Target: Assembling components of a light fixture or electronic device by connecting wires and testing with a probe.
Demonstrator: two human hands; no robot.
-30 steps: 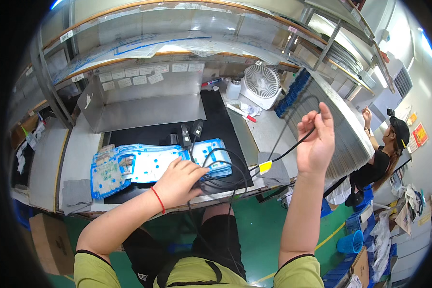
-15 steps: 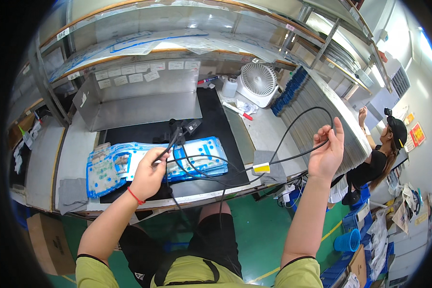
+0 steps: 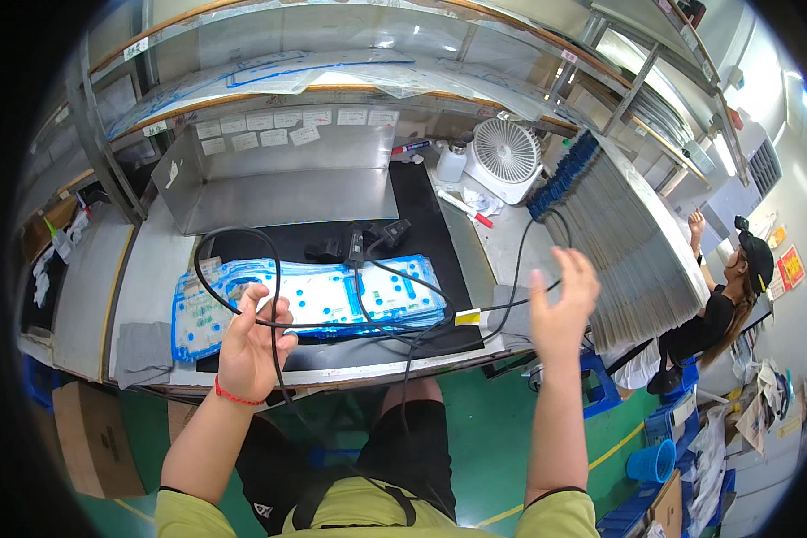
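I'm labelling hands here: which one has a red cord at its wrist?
The left hand wears the red cord; the right hand wears none.

Both forearms point(image 3: 560, 421) reach forward, left hand point(image 3: 249, 354) with bent fingers point(image 3: 251, 299), right hand point(image 3: 563, 309) (thumb point(image 3: 537, 287) apart) loosely extended.

Cable point(image 3: 241, 229): black, marked by a tag point(image 3: 468, 317) in yellow and white. Panels point(image 3: 318, 300): translucent white, edged and spotted in blue. Mat point(image 3: 412, 202): black. Worktop point(image 3: 152, 282): pale grey. Cloth point(image 3: 145, 348): grey. Metal stand point(image 3: 296, 195): silver-grey, dotted with white labels point(image 3: 317, 117). Fan point(image 3: 507, 154): white. Marker pen point(image 3: 466, 208): white, tipped in red. Sheet stack point(image 3: 619, 255): grey, finely striped, bordered partly in blue. Wristband point(image 3: 236, 394): red. Shirt point(image 3: 188, 517): yellow-green, trimmed in black. Shorts point(image 3: 412, 439): black. Floor point(image 3: 484, 439): green, crossed by a yellow line point(image 3: 617, 443). Basket point(image 3: 652, 462): blue. Carton point(image 3: 99, 439): brown.
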